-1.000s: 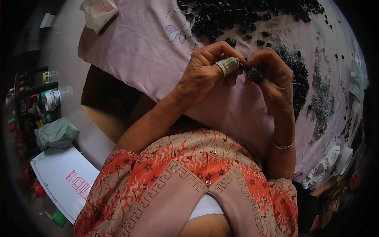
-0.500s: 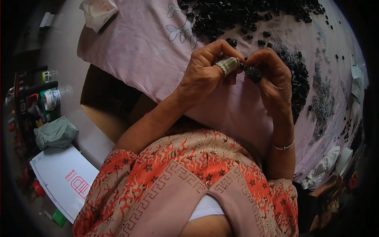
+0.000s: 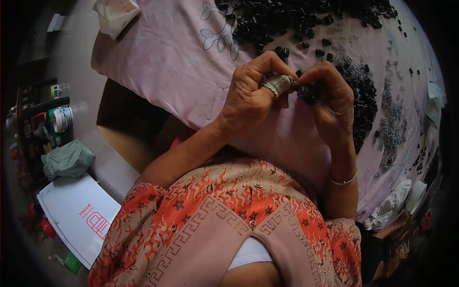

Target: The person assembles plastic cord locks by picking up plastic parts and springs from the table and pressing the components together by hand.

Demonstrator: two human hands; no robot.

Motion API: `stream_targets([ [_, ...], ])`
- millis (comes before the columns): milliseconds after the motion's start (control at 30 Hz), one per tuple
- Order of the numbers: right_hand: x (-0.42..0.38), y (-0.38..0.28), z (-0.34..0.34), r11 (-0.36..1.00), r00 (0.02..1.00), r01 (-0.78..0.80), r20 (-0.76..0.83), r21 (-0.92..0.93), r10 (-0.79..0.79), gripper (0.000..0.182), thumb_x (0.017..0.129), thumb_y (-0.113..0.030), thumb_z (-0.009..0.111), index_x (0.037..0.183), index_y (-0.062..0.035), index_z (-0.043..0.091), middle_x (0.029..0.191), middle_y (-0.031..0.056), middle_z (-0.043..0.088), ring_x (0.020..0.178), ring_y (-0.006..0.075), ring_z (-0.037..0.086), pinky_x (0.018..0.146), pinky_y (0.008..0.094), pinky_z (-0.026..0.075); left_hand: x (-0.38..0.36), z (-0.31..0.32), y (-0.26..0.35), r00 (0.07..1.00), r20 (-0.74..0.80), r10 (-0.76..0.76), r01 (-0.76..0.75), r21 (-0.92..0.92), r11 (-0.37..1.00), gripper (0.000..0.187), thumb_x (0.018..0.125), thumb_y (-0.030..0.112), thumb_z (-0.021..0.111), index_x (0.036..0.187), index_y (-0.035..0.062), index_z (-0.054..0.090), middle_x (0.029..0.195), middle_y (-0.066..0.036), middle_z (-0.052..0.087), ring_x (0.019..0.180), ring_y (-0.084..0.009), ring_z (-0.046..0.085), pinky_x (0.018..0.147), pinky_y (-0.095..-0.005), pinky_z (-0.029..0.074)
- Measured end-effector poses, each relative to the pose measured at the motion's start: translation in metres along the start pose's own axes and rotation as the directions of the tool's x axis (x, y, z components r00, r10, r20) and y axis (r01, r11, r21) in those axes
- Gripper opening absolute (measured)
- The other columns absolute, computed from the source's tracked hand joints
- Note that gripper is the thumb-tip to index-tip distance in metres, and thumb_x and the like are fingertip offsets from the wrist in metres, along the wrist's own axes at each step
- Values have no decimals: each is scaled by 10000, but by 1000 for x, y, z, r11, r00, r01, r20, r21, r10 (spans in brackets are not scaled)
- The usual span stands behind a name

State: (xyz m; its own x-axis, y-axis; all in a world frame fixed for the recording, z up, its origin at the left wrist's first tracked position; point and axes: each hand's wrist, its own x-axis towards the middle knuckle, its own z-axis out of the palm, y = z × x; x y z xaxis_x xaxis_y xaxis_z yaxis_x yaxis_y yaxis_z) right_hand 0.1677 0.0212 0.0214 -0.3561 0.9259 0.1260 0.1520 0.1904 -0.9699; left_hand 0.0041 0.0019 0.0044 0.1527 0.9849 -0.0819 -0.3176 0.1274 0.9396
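My left hand [image 3: 251, 93] is closed in a pinch, a pale ribbed cover [image 3: 278, 85] wrapped around one finger. Facing it, my right hand [image 3: 335, 98] has thumb and forefinger bent together, with a dark, rounded covering [image 3: 307, 93] at the thumb end. Between the meeting fingertips sits a small black part [image 3: 295, 87], mostly hidden by the fingers. Both hands work above a pink cloth [image 3: 191, 76] with a printed leaf pattern. Just beyond them spreads a heap of small black plastic pieces [image 3: 272, 24], which continues down beside my right hand.
Small metal springs [image 3: 393, 124] lie scattered at the right of the cloth. A folded white paper box [image 3: 116, 16] stands at the far left corner. An open cardboard box [image 3: 129, 129] sits below the cloth's edge. Further left are a grey-green bag [image 3: 68, 159] and a white printed board [image 3: 79, 215].
Both hands stay together with fingertips meeting around the small black part. The left fingers have shifted slightly right and down, and the right fingers have curled slightly.
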Motion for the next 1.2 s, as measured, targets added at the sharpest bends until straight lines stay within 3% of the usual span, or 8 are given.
stream_targets([
  [200, -2, 9, 7, 991, 996, 75, -47, 108, -70, 340, 700, 204, 444, 940, 2, 576, 849, 37, 567, 778, 93, 549, 728, 204, 441, 0, -3, 1, 998, -12, -64, 61, -147, 987, 76, 882, 14, 499, 916, 30, 565, 731, -4, 570, 621, -44, 519, 562, -190, 441],
  [300, -3, 5, 9, 990, 989, 142, -27, -16, -143, 303, 731, 191, 481, 955, 12, 578, 890, 44, 566, 810, 93, 551, 732, 201, 442, -3, -8, 3, 997, 48, -55, 60, -115, 991, 95, 929, 76, 495, 986, 40, 562, 820, -24, 596, 660, -53, 532, 620, -176, 438],
  [467, -5, -2, 10, 959, 998, -52, -24, 278, 61, 311, 738, 211, 461, 963, 23, 564, 926, 38, 546, 845, 91, 550, 750, 211, 464, -2, -8, 2, 998, 46, -35, 39, -82, 996, 98, 928, 83, 505, 992, 36, 563, 825, -23, 599, 666, -56, 537, 628, -175, 444],
  [667, -6, 14, 9, 975, 997, 74, -21, 211, -71, 361, 709, 230, 404, 972, 25, 544, 939, 44, 532, 876, 98, 545, 735, 218, 476, 0, -6, -1, 997, 59, -43, 49, -93, 994, 107, 928, 87, 509, 1002, 31, 563, 820, -22, 598, 677, -55, 542, 638, -176, 450],
  [767, -5, 11, 14, 982, 990, 143, -29, 121, -141, 313, 747, 194, 437, 985, 18, 539, 923, 46, 545, 844, 100, 556, 723, 217, 477, -3, -11, -3, 998, 62, -23, 29, -108, 994, 112, 928, 91, 511, 1006, 30, 562, 813, -23, 598, 677, -55, 545, 637, -176, 449],
  [1000, -9, 3, 12, 992, 998, -4, -59, 129, 12, 159, 844, 66, 529, 990, 2, 540, 882, 47, 575, 770, 96, 573, 715, 215, 475, -5, -8, 3, 999, 34, -39, 42, -103, 994, 116, 926, 104, 520, 1006, 36, 569, 832, -35, 620, 676, -58, 556, 618, -170, 439],
  [1067, -9, 3, 10, 963, 995, -27, -85, 269, 52, 145, 852, 72, 516, 980, 7, 538, 888, 40, 556, 785, 89, 566, 727, 208, 471, -4, -9, 2, 999, 35, -30, 33, -91, 995, 117, 926, 107, 522, 1006, 38, 571, 837, -37, 624, 676, -59, 558, 613, -168, 438],
  [1200, -7, 8, 8, 980, 991, 102, -101, 169, -85, 206, 815, 133, 470, 968, 9, 533, 893, 34, 533, 813, 93, 559, 748, 206, 463, -4, -9, 0, 999, 44, -10, 13, -70, 997, 119, 927, 114, 524, 1007, 40, 573, 837, -37, 627, 676, -60, 561, 603, -162, 433],
])
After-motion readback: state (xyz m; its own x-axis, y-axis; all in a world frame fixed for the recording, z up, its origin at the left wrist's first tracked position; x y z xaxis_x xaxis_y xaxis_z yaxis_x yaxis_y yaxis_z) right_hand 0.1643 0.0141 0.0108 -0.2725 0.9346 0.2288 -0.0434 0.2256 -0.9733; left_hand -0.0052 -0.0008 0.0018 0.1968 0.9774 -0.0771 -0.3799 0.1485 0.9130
